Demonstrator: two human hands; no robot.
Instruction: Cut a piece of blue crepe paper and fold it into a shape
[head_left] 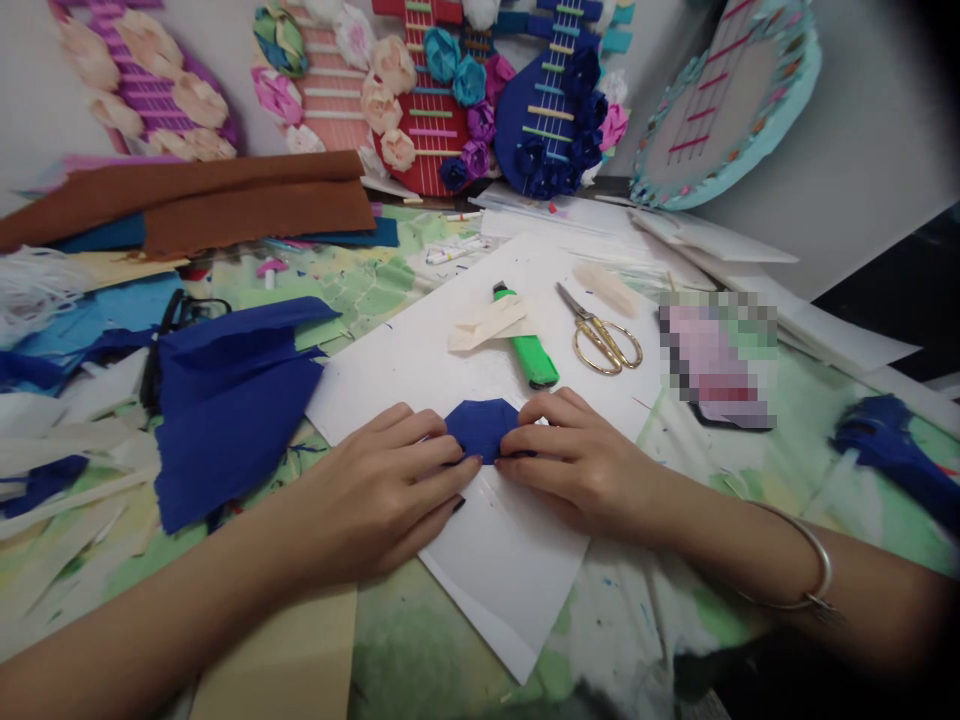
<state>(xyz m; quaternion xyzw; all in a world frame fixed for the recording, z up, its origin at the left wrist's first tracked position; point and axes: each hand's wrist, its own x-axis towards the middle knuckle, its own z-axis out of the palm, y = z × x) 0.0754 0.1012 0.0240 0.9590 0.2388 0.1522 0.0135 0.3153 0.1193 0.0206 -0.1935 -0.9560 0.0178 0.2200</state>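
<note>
A small piece of dark blue crepe paper (480, 430) lies low over a white board (390, 350), held at its two sides. My left hand (382, 490) has its fingers closed on the paper's left edge. On the opposite edge, my right hand (577, 460) pinches the paper with thumb and fingers. Beyond the hands rests a green utility knife (534, 358), with a cream paper strip (491, 325) across it. Gold-handled scissors (600, 335) lie to the knife's right, beside another cream paper scrap (606, 290).
Blue crepe paper (232, 400), glasses (202, 310) and paper scraps crowd the left. A brown crepe roll (262, 200) lies behind them. Decorated paper lutes (551, 110) lean along the wall. At right are a blurred-out phone (716, 365) and a blue glue gun (892, 450).
</note>
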